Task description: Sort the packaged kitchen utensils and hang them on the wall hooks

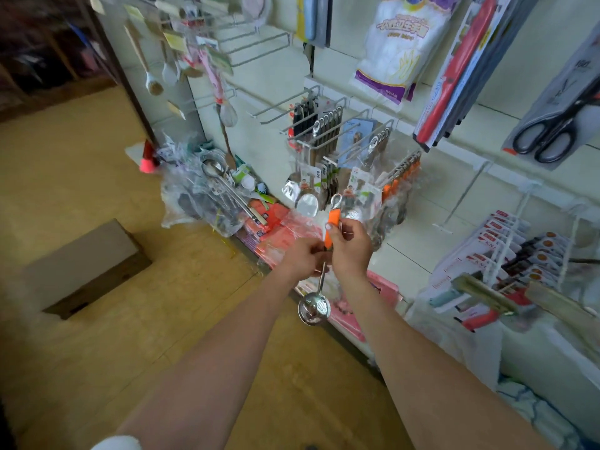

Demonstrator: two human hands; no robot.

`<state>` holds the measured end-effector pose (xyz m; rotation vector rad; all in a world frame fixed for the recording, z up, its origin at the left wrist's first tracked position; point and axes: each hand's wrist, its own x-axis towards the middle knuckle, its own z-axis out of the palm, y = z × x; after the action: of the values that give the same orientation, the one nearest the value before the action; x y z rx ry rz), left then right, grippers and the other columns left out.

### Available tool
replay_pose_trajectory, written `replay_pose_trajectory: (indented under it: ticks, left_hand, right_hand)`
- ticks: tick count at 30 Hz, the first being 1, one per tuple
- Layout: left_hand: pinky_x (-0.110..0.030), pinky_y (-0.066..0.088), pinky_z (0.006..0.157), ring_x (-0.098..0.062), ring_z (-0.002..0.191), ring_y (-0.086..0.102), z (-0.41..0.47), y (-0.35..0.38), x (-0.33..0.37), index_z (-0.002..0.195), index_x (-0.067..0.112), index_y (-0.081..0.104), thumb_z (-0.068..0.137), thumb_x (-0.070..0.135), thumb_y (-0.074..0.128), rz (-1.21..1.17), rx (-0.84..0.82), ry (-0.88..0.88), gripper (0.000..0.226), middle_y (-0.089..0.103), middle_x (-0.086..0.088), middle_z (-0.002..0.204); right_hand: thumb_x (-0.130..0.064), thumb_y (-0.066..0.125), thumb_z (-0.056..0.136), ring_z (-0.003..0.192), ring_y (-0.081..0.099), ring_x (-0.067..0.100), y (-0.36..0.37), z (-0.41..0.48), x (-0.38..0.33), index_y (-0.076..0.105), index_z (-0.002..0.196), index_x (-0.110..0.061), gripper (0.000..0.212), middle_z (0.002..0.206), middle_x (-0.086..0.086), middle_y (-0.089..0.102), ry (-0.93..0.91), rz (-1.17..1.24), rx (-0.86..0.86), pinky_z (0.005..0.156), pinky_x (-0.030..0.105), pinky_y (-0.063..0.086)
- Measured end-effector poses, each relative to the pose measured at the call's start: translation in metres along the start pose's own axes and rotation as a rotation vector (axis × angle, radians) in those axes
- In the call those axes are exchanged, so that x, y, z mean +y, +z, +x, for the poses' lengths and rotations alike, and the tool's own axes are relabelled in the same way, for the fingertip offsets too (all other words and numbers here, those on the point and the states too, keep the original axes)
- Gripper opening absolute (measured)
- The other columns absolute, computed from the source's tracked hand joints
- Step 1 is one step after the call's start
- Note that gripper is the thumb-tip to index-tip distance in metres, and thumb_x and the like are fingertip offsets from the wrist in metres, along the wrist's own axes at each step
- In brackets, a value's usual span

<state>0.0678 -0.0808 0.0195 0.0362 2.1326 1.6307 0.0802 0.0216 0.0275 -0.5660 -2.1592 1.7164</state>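
Grip: left hand [303,256] holds ladle [314,308] shaft | right hand [350,245] pinches its orange handle | advice — keep loop upright, thread onto orange-handled row's hook [406,164].

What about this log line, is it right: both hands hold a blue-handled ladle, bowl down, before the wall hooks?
Wrong in one respect: the head view shows the ladle has an orange handle, not blue. The left hand and right hand do hold it, bowl down, before the wall hooks.
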Motion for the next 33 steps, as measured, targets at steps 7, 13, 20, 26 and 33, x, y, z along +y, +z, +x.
replay_pose_trajectory:
  ticks: [7, 13, 20, 26, 33]
  left_hand:
    - [-0.027, 0.057, 0.056, -0.017, 0.058, 0.063, -0.081, -0.108, 0.016, 0.099, -0.011, 0.061, 0.093, 0.000, 0.057, 0.020, 0.241, 0.035, 0.013, 0.064, -0.014, 0.077]
    - [-0.026, 0.054, 0.053, -0.009, 0.052, 0.061, -0.168, -0.206, 0.011, 0.099, -0.012, 0.058, 0.095, 0.002, 0.055, -0.051, 0.464, 0.010, 0.015, 0.062, -0.013, 0.076]
    - [-0.027, 0.057, 0.057, -0.013, 0.055, 0.061, -0.267, -0.306, 0.020, 0.096, -0.002, 0.065, 0.093, 0.002, 0.056, -0.133, 0.713, -0.043, 0.011, 0.065, -0.004, 0.069]
    - [-0.040, 0.061, 0.074, -0.023, 0.074, 0.068, -0.332, -0.365, 0.042, 0.089, 0.008, 0.066, 0.094, 0.007, 0.058, -0.080, 0.923, -0.078, 0.010, 0.067, -0.004, 0.076]
    - [-0.043, 0.061, 0.075, -0.026, 0.074, 0.070, -0.354, -0.401, 0.060, 0.099, 0.000, 0.066, 0.096, 0.006, 0.055, -0.103, 1.019, -0.112, 0.013, 0.068, -0.011, 0.080]
  right_hand:
    - [-0.022, 0.071, 0.086, 0.088, 0.063, 0.014, 0.081, -0.067, -0.083, 0.064, 0.095, -0.026, 0.012, 0.092, -0.005, 0.068, -0.123, 0.048, -0.161, 0.078, 0.028, 0.050]
    - [-0.026, 0.072, 0.085, 0.091, 0.062, 0.015, 0.162, -0.139, -0.146, 0.067, 0.103, -0.018, 0.020, 0.097, -0.005, 0.067, -0.234, 0.042, -0.384, 0.077, 0.025, 0.047]
    - [-0.023, 0.071, 0.086, 0.087, 0.058, 0.010, 0.241, -0.223, -0.230, 0.068, 0.107, -0.014, 0.023, 0.094, -0.007, 0.063, -0.342, 0.075, -0.627, 0.074, 0.012, 0.041]
    - [-0.026, 0.072, 0.086, 0.088, 0.062, 0.013, 0.289, -0.275, -0.293, 0.068, 0.106, -0.013, 0.023, 0.095, -0.003, 0.067, -0.379, 0.136, -0.807, 0.078, 0.027, 0.048]
    - [-0.028, 0.070, 0.088, 0.088, 0.063, 0.014, 0.322, -0.292, -0.331, 0.065, 0.102, -0.018, 0.018, 0.094, -0.004, 0.067, -0.428, 0.170, -0.910, 0.076, 0.026, 0.047]
